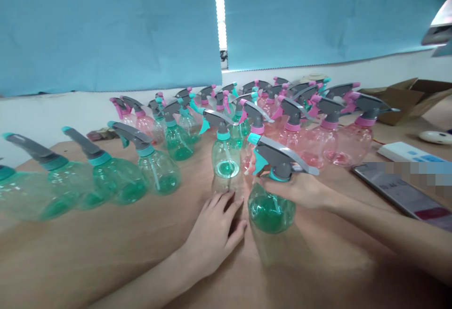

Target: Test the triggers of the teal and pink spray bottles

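Observation:
My right hand (pixel 300 189) is closed around the neck of a green spray bottle (pixel 271 210) with a grey and teal trigger head, which stands on the brown table (pixel 88 252). My left hand (pixel 213 233) lies flat on the table just left of that bottle, fingers stretched out and holding nothing. Right behind my left fingertips stands another green spray bottle (pixel 225 156). Several more green bottles (pixel 120 182) line up to the left, and several pink bottles (pixel 339 139) stand at the back right.
A phone (pixel 402 193) lies on the table at the right, with a white flat box (pixel 406 151) behind it and an open cardboard box (pixel 406 97) in the far right corner. Blue blinds (pixel 106 26) cover the windows behind the table.

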`<state>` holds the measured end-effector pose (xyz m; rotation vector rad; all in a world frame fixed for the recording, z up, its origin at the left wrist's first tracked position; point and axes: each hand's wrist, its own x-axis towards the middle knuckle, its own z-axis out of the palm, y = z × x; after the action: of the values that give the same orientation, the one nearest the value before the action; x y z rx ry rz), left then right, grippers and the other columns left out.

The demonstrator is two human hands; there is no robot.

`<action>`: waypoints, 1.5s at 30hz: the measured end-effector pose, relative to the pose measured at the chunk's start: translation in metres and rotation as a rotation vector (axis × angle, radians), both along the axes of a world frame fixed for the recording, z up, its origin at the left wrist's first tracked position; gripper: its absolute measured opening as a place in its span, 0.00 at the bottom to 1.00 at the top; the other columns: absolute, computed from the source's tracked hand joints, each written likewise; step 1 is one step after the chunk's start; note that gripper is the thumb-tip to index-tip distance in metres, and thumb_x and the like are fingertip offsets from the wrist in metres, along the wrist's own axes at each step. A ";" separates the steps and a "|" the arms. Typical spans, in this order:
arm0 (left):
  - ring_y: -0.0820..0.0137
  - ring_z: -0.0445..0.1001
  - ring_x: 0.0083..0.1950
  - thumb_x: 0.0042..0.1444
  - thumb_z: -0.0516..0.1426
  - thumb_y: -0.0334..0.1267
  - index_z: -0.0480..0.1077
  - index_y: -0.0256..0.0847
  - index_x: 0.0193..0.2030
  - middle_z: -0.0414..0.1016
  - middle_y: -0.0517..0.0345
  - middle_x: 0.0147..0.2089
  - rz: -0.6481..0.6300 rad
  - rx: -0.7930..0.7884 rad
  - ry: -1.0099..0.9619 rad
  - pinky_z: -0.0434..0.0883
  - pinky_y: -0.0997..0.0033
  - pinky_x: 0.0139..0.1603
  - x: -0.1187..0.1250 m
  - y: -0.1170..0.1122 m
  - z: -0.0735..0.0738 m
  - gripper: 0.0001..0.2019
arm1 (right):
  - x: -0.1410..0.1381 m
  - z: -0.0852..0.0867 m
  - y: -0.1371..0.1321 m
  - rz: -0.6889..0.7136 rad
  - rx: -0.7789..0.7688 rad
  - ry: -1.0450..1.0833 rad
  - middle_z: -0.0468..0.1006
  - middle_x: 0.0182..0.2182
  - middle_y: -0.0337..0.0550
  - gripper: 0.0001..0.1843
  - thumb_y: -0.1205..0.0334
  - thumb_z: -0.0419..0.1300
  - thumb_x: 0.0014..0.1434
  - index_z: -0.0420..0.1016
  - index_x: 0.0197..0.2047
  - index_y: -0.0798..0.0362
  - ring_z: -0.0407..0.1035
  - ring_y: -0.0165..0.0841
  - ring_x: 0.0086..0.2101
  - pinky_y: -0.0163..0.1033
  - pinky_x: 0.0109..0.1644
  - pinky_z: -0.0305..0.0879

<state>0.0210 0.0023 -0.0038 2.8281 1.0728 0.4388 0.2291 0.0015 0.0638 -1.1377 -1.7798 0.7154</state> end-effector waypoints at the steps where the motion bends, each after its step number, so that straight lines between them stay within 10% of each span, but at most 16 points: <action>1: 0.53 0.64 0.61 0.63 0.53 0.39 0.65 0.38 0.59 0.67 0.43 0.60 0.000 -0.002 0.004 0.65 0.48 0.57 0.000 0.000 0.000 0.19 | 0.000 0.000 0.000 0.007 -0.002 -0.002 0.76 0.27 0.35 0.04 0.67 0.55 0.47 0.68 0.27 0.48 0.72 0.30 0.29 0.36 0.35 0.71; 45: 0.51 0.62 0.62 0.62 0.54 0.39 0.64 0.34 0.60 0.65 0.41 0.62 0.000 0.012 0.027 0.64 0.46 0.59 0.000 -0.001 -0.003 0.21 | -0.005 -0.004 -0.001 -0.187 -0.087 -0.094 0.81 0.29 0.38 0.06 0.57 0.58 0.49 0.74 0.29 0.49 0.76 0.39 0.33 0.42 0.35 0.73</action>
<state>0.0209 0.0017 -0.0070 2.8529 1.0782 0.4100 0.2238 0.0005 0.0599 -1.3965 -1.7053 0.6410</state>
